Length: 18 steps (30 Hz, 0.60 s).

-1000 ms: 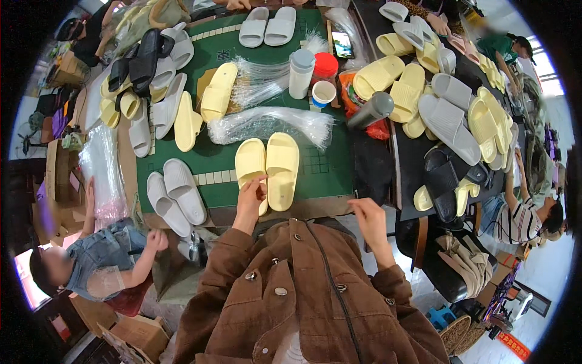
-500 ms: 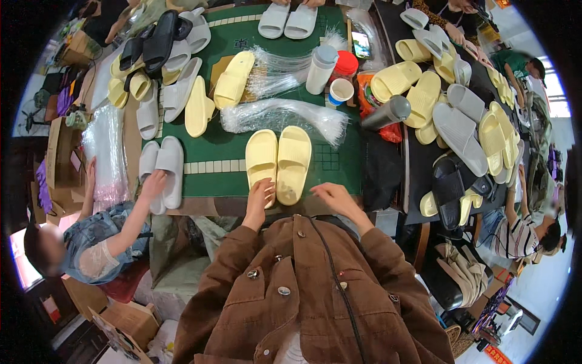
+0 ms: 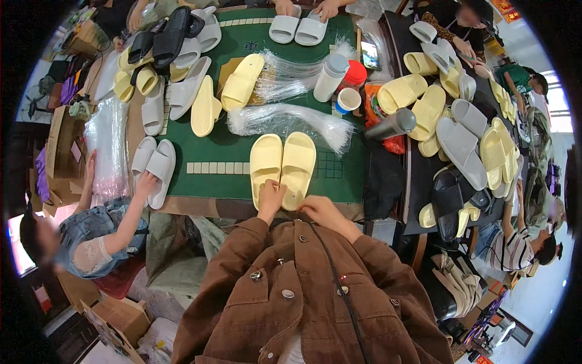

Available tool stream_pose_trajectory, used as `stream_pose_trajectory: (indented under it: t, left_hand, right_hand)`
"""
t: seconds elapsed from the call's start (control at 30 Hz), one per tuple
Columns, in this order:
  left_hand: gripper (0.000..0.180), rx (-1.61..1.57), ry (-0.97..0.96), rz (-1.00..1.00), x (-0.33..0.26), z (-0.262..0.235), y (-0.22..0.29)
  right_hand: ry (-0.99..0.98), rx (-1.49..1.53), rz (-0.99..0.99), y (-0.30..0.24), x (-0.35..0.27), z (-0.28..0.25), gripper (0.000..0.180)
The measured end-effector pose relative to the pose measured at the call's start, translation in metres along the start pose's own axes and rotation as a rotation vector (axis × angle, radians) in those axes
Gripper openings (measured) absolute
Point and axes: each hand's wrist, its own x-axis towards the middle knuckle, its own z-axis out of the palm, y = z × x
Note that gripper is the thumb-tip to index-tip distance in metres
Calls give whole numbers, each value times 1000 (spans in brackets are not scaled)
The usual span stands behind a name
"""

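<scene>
While the pale yellow slide sandals [image 3: 283, 165] lie paired on the green worktop [image 3: 224, 176], the left hand [image 3: 270, 197] and right hand [image 3: 316, 209] rest open-fingered on their heels

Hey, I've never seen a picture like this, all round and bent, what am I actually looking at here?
This is no machine: a person wears a wide fisheye camera on the head, looking down, so straight edges curve near the rim. The brown jacket at the bottom is the wearer's own. Their left hand and right hand rest on the heel ends of a pair of pale yellow slippers lying side by side on a green table mat. Neither hand lifts anything. Behind the pair lies a bundle of clear plastic bags, with more yellow, grey and black slippers heaped around. At the left, another person's hand touches a pair of grey slippers.
</scene>
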Motion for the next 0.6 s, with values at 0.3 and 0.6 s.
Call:
stream_pose_trajectory:
  t: [0.3,0.6]
  left_hand:
    - [33,-909,-191,-514,-20,0,30]
    - [27,-1268,-16,-501,2,-15,10]
  right_hand:
    - [41,217,114,-25,-17,-17,13]
    - [173,328,336,0,-73,-37,12]
